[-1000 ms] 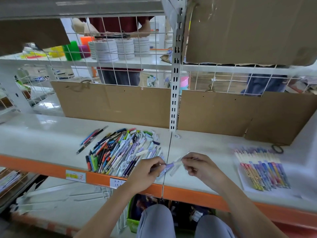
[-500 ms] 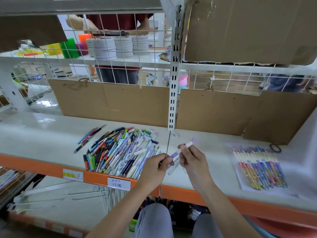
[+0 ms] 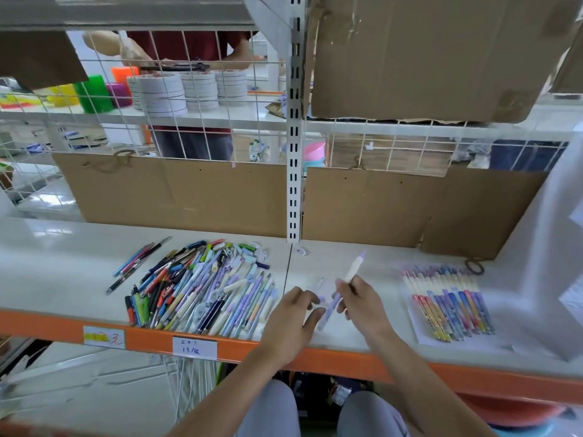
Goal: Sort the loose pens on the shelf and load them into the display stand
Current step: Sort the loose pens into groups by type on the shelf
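Just below the middle of the frame, right hand [image 3: 359,298] lifted a little over the shelf [image 3: 63,272], fingers curled round a lilac-and-white pen [image 3: 345,287]; pen tilted, purple tip up toward the upright post [image 3: 294,121], lower end down between both hands. Left hand [image 3: 291,313] just beside it, palm down, fingers half straight and relaxed, fingertips near the lower end of the pen; cannot tell whether touching it. Both forearms reaching in from the bottom edge, over the orange front edge [image 3: 47,323] of the shelf.

Bare white strip of shelf under and in front of the hands, up to the cardboard [image 3: 189,197] at the back. Left of the hands, a big loose pile of pens [image 3: 202,288], its right side just beside the left hand, some pens lying at the orange edge. A few separate pens [image 3: 138,263] further left. At the right of the frame, a neat row of pens [image 3: 448,301] on white paper, well apart from the right hand; a dark ring [image 3: 474,266] behind it.

Behind the wire grid [image 3: 189,89], in the upper left, stacks of white rolls [image 3: 186,89] and another person in a dark red shirt [image 3: 189,42]
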### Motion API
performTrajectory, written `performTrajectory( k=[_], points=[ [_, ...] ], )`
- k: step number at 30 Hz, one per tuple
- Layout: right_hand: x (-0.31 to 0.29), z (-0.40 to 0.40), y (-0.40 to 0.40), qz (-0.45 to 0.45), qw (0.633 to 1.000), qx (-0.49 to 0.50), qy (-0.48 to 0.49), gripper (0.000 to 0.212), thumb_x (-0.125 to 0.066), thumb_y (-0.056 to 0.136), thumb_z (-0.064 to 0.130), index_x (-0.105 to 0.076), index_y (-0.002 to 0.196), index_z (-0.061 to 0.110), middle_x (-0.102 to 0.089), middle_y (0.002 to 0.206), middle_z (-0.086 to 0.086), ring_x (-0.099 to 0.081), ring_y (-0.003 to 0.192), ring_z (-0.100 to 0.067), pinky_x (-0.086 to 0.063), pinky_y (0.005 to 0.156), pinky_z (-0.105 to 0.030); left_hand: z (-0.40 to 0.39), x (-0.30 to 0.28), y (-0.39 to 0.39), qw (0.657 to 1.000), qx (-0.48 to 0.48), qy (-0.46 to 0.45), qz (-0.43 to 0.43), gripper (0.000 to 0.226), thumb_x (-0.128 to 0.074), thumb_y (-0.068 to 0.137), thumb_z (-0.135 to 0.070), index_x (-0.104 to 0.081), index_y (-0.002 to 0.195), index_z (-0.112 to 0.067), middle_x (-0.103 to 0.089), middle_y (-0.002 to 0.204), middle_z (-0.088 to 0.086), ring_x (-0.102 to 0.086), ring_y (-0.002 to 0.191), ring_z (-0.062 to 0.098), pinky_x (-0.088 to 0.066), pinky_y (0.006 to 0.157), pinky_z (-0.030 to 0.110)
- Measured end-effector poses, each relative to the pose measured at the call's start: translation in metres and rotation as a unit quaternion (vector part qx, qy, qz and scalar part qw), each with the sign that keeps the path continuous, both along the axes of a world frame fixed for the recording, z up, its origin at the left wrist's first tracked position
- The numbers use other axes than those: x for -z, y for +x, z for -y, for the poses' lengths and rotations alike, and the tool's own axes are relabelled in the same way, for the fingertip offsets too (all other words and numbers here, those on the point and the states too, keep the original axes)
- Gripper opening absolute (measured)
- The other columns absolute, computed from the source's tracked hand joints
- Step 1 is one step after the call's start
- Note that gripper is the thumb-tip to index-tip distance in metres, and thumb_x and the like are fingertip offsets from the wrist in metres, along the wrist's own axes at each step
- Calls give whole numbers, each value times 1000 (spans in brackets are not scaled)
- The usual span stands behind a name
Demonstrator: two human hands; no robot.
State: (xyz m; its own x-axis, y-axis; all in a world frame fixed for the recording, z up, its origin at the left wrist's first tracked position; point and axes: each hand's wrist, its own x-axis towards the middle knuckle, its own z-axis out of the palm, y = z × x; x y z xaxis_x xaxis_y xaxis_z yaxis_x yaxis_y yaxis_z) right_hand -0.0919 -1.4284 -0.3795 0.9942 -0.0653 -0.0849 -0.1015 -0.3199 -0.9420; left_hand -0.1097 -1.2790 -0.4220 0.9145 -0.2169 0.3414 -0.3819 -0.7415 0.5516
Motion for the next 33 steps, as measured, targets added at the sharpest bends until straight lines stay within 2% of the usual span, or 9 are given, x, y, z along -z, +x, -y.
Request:
performTrajectory(
  k=[4, 8, 12, 17, 20, 25, 27, 30, 33],
  points=[
    [5, 52, 12, -7, 976, 2, -218, 34, -47, 97, 31, -42, 69, 12, -53, 61, 0, -49, 53, -15, -33, 48, -21, 7, 13, 13, 997, 29, 72, 4, 29, -42, 93, -29, -60, 112, -16, -55, 105, 1, -57, 94, 18, -47, 82, 31],
    [17, 99, 19, -29, 917, 36, -396, 30, -44, 97, 37, -47, 81, 11, -56, 74, -5, -58, 73, -24, -37, 55, -29, 10, 24, 13, 998, 33, 52, 2, 39, -36, 89, -36, -61, 113, -18, -52, 104, -2, -55, 79, 12, -47, 77, 30],
    [30, 122, 23, -25, 881, 47, -469, 25, -43, 97, 33, -50, 98, 9, -64, 101, -10, -62, 94, -28, -45, 67, -31, 10, 24, 12, 999, 25, 27, -9, 38, -38, 90, -39, -61, 115, -23, -52, 105, -5, -56, 87, 9, -46, 81, 24],
    [33, 122, 23, -2, 840, 38, -542, 22, -38, 99, 21, -43, 117, 10, -58, 112, -8, -63, 93, -27, -43, 59, -30, 10, 24, 10, 999, 22, 29, -5, 45, -33, 87, -44, -60, 118, -26, -53, 108, -6, -55, 94, 9, -44, 86, 23],
    [29, 115, 25, 0, 829, 25, -558, 28, -38, 95, 9, -43, 123, 12, -56, 119, -6, -65, 93, -27, -44, 59, -30, 9, 20, 8, 999, 23, 29, 0, 37, -40, 88, -36, -60, 118, -25, -51, 104, -8, -53, 91, 6, -41, 83, 18],
    [24, 86, 21, 44, 859, -31, -510, 18, -39, 96, 15, -45, 113, 16, -54, 118, -2, -63, 88, -26, -51, 66, -33, -11, 19, 3, 997, -28, 65, 22, 23, -51, 86, -29, -63, 101, -16, -52, 93, -3, -51, 74, 11, -44, 66, 25],
    [24, 68, 18, 74, 873, -75, -477, 15, -40, 96, 18, -47, 109, 17, -55, 113, -1, -62, 88, -24, -51, 72, -34, -24, 19, -1, 996, -45, 71, 18, 16, -59, 83, -23, -62, 97, -14, -51, 92, -2, -52, 74, 13, -41, 66, 23],
    [27, 38, 14, 95, 880, -140, -445, 16, -41, 96, 21, -51, 109, 18, -54, 111, 1, -60, 91, -20, -44, 75, -28, -48, 20, -4, 994, -73, 74, 24, 14, -54, 82, -24, -60, 89, -14, -51, 89, -1, -53, 74, 16, -47, 66, 29],
    [29, 10, 12, 107, 875, -186, -433, 18, -40, 97, 21, -51, 112, 18, -52, 112, 1, -59, 93, -19, -42, 75, -27, -72, 19, -6, 988, -127, 85, 21, 9, -57, 84, -22, -60, 89, -14, -52, 92, -1, -52, 82, 18, -48, 74, 33]
  ],
)
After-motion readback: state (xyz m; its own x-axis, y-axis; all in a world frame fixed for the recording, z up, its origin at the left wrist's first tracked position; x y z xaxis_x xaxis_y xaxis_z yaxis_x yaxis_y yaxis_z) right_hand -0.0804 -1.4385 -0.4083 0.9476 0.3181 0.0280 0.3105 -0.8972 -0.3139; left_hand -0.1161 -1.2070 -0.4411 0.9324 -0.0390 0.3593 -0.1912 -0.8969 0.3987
